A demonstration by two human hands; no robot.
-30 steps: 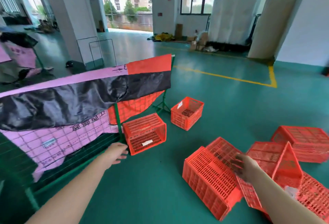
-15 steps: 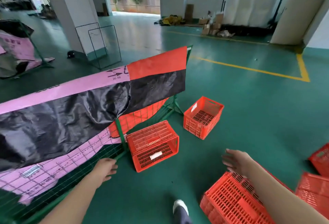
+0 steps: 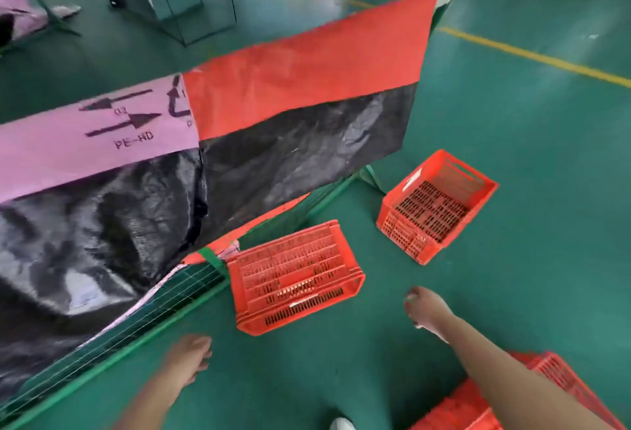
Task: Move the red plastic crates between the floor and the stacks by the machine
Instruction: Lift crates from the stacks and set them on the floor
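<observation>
The pink sheet (image 3: 51, 153) bears "PE-HD" in dark print under two arrows (image 3: 119, 117) pointing opposite ways, with a small number between them, seemingly "02". Beside them a large dark character is cut off by the red sheet (image 3: 307, 71). White labels on the near crate (image 3: 293, 276) and the far crate (image 3: 437, 204) are too blurred to read.

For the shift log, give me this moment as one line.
left hand: open, empty | right hand: open, empty | tipped-over red slatted plastic crate: on floor beside green mesh fence | upright red plastic crate: beyond it
</observation>
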